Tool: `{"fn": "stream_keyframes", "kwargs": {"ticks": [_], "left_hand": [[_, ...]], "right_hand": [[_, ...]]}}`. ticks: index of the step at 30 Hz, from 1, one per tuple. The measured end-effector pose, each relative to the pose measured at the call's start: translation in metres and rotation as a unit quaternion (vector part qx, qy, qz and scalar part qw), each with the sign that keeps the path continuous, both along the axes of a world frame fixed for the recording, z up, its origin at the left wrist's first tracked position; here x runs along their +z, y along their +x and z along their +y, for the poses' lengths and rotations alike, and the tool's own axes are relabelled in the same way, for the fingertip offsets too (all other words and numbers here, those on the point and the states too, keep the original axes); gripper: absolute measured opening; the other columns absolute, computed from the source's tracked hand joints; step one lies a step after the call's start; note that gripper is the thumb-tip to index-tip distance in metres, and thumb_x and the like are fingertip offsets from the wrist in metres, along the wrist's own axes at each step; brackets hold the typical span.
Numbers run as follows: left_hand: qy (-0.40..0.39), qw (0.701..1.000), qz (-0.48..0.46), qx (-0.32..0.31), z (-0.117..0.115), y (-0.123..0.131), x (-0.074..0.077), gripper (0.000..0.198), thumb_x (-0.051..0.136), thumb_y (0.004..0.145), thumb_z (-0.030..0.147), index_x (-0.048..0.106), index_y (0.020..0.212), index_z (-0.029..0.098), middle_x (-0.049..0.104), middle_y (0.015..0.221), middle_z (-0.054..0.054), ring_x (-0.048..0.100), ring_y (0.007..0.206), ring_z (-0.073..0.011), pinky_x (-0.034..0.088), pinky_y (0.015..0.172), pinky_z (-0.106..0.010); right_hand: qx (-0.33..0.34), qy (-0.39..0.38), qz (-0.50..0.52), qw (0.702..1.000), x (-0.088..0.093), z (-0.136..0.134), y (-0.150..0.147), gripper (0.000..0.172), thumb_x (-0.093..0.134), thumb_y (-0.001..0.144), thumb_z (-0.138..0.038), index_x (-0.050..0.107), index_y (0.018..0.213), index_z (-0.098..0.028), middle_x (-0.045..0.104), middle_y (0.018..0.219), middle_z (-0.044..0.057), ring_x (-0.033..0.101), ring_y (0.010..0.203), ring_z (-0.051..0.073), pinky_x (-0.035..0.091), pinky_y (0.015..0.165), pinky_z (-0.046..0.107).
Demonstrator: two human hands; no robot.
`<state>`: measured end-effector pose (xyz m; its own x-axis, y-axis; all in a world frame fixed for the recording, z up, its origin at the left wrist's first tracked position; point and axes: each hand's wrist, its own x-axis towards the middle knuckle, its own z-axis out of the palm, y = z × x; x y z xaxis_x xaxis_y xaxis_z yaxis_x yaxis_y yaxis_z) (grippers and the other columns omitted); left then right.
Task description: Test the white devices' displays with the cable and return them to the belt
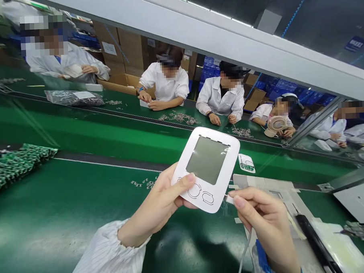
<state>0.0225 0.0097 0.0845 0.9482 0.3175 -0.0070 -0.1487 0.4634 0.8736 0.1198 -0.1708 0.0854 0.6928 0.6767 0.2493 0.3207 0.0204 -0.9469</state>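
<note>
A white handheld device [207, 159] with a grey screen is held up over the green bench by my left hand [169, 193], thumb on its front face near the button outlines. My right hand [264, 217] pinches a white cable plug [229, 199] at the device's lower right edge. The plug's thin metal tip is at or very close to that edge; whether it is inserted cannot be made out. A white cable [245, 252] hangs down from my right hand.
Green circuit boards [20, 165] lie in a row at the left. Small metal parts [142, 183] are on the bench [82, 205]. A black pen-shaped tool [316, 243] lies at the right. An open device half [246, 164] rests near the belt. Several people in white coats sit opposite.
</note>
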Motion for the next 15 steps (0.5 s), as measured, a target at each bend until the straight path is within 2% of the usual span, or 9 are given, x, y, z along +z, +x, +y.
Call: {"fn": "stream_keyframes", "kwargs": {"ticks": [4,9,15], "left_hand": [[0.006,0.999,0.0,0.031,-0.003,-0.002,0.0,0.031,0.068,0.083,0.033,0.058,0.107,0.016,0.066,0.074,-0.002,0.06,0.061,-0.0097,0.051,0.048,-0.013],[0.045,0.997,-0.005,0.066,-0.005,-0.003,-0.004,0.035,0.069,0.083,0.034,0.058,0.111,0.016,0.066,0.076,-0.001,0.063,0.068,-0.0125,0.052,0.053,-0.016],[0.057,0.996,-0.059,0.036,-0.013,-0.004,-0.015,0.035,0.061,0.089,0.034,0.054,0.121,0.021,0.068,0.1,-0.005,0.065,0.083,-0.0158,0.055,0.063,-0.021]], "right_hand": [[-0.013,-0.022,-0.026,0.999,0.001,0.003,-0.003,0.018,0.059,0.09,-0.033,0.072,0.081,-0.025,0.043,0.044,-0.006,0.037,0.042,0.008,0.029,0.042,0.022],[-0.069,-0.047,-0.051,0.995,-0.001,0.006,-0.013,0.019,0.058,0.09,-0.036,0.072,0.082,-0.024,0.042,0.049,-0.005,0.035,0.045,0.009,0.026,0.041,0.023],[-0.065,-0.062,-0.092,0.992,0.002,-0.002,-0.008,0.019,0.057,0.091,-0.033,0.069,0.08,-0.024,0.047,0.051,-0.005,0.038,0.045,0.009,0.028,0.041,0.022]]}}
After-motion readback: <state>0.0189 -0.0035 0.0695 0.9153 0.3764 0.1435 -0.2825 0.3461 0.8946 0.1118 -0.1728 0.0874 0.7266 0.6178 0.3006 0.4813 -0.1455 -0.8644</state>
